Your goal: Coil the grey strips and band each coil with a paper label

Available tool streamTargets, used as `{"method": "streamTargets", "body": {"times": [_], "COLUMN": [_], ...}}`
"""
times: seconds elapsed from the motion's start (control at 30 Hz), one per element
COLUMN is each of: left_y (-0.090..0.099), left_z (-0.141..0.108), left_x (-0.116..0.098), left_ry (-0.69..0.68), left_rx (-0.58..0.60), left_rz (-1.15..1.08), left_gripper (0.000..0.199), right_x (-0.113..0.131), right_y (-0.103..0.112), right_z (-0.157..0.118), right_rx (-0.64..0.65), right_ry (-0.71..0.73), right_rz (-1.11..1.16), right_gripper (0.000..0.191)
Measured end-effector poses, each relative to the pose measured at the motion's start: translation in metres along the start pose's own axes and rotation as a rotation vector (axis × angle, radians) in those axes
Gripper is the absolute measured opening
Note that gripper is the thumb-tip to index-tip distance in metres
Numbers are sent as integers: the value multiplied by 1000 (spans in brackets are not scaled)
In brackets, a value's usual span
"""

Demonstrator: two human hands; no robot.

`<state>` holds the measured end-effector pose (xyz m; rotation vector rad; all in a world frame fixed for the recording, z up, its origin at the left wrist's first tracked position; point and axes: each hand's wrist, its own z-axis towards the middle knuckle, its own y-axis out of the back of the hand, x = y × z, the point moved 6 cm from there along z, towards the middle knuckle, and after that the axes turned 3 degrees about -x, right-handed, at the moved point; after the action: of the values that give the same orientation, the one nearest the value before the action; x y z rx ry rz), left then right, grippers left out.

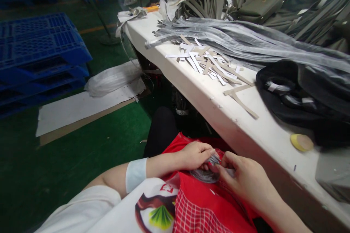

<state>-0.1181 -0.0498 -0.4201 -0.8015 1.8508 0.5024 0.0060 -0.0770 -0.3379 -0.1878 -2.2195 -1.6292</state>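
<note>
A small coil of grey, translucent strip (pixel 205 176) rests in my lap on a red apron (pixel 197 198). Closed around its upper part is my left hand (pixel 195 156), thumb on top. My right hand (pixel 242 174) pinches at the coil's right side, thumb and index finger together; a pale bit shows between them, too small to name. Long grey strips (pixel 232 34) in translucent plastic lie along the white table (pixel 188 83). Small coils (pixel 279 86) with white bands sit in a black fabric bag (pixel 276 107) on the table's right part.
Paper and beige strip scraps (pixel 205 60) are scattered on the table, whose edge runs beside my right arm. A yellow tape roll (pixel 301 142) lies near it. Blue pallets (pixel 41 40) and a cardboard sheet (pixel 87 107) bearing a plastic-wrapped bundle (pixel 117 78) are at left.
</note>
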Motion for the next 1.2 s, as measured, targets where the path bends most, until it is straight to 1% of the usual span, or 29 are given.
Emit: {"method": "streamTargets", "body": {"times": [0.07,0.13,0.2,0.23,0.3,0.37,0.43,0.5,0.57,0.67,0.7,0.73,0.83,0.9,0.97,1.03,1.13,1.2], "left_y": [5,9,11,11,11,9,7,7,9,14,15,16,16,16,17,20,22,19], "left_z": [0,-1,-2,-3,-6,-8,-10,-12,-14,-18,-19,-20,-23,-23,-24,-24,-19,-15], "left_x": [-4,-9,-15,-18,-26,-33,-38,-40,-40,-37,-37,-37,-37,-38,-39,-38,-33,-28], "left_ry": [-55,-108,-147,-165,-205,-241,-271,-288,-295,-305,-315,-327,-363,-381,-403,-401,-311,-207], "left_rx": [-43,-69,-64,-57,-45,-33,-31,-49,-94,-162,-173,-178,-176,-175,-185,-219,-251,-218], "left_rz": [39,101,143,163,210,241,250,248,252,255,253,248,221,214,215,228,255,246], "left_gripper": [36,32,30,30,31,32,30,27,24,20,20,20,20,19,18,17,15,15], "right_x": [-6,-12,-17,-19,-24,-28,-33,-40,-46,-49,-47,-44,-33,-28,-28,-31,-33,-33], "right_y": [-3,-2,1,3,5,2,-6,-17,-33,-57,-63,-67,-73,-75,-73,-66,-58,-56], "right_z": [1,-2,-7,-9,-9,-5,2,10,16,18,18,19,22,25,27,28,25,22], "right_rx": [38,114,187,201,174,101,32,5,46,180,205,205,144,103,27,-76,-184,-236], "right_ry": [-24,-18,3,6,-14,-52,-83,-114,-175,-292,-303,-298,-266,-272,-272,-267,-254,-241], "right_rz": [64,199,339,388,455,510,575,669,810,1033,1082,1122,1246,1310,1302,1244,1136,1069], "right_gripper": [24,26,24,23,22,21,19,23,35,58,61,59,45,42,41,38,34,31]}}
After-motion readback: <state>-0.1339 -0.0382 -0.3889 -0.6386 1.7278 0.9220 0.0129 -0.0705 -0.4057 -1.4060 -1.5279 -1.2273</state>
